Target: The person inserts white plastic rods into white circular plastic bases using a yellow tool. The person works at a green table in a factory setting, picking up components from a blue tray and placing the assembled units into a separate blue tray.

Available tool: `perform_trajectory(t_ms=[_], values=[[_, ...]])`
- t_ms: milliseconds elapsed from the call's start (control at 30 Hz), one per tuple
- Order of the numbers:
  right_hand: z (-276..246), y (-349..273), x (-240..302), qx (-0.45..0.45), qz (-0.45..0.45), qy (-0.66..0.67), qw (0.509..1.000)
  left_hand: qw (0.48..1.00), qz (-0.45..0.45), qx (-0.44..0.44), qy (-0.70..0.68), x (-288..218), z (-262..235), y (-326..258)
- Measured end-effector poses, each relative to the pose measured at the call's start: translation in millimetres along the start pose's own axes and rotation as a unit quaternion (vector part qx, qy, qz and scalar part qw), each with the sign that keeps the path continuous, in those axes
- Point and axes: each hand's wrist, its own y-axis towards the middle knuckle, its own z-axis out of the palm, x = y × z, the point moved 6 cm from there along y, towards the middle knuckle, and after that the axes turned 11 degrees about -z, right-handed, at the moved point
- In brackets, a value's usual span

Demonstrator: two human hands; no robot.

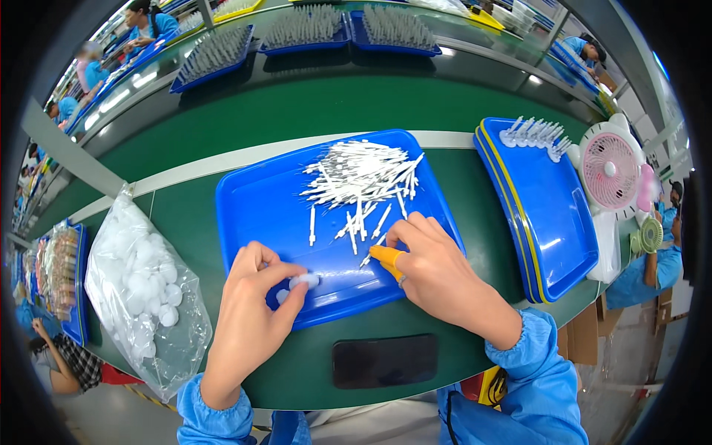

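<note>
Stick (366,260), white, 1: long axis slanting up rightward, partly hidden by right hand (434,267), grip unclear. Left hand (259,293) pinches translucent cap (303,281), partly covered.

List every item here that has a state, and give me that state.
Left hand: pinching a translucent piece
Right hand: fingertips at a white stick, grip unclear
Middle tray: holding loose white sticks
Right-side tray: topmost of a stack
Clear bag: partly filled
Phone: flat, screen dark
Pink fan: upright, spinning unclear
</note>
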Motion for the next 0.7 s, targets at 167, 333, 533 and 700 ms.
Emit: perform_trajectory(t_ms=[167, 333, 533, 700], values=[[12, 10, -1, 0.029, -0.023, -0.005, 0.999, 0.965, -0.177, 0.05, -0.186, 10, 7, -3], [8, 6, 6, 0.043, 0.015, 0.061, 0.997, 0.92, -0.222, 0.086, -0.312, 15, 19, -6], [-2, -1, 38, -0.055, 0.069, 0.253, 0.964, 0.929, -0.194, 0.095, -0.3, 1, 36, -14], [7, -5, 38, -0.052, 0.038, 0.223, 0.973, 0.959, -0.134, 0.076, -0.238, -8, 34, -13]])
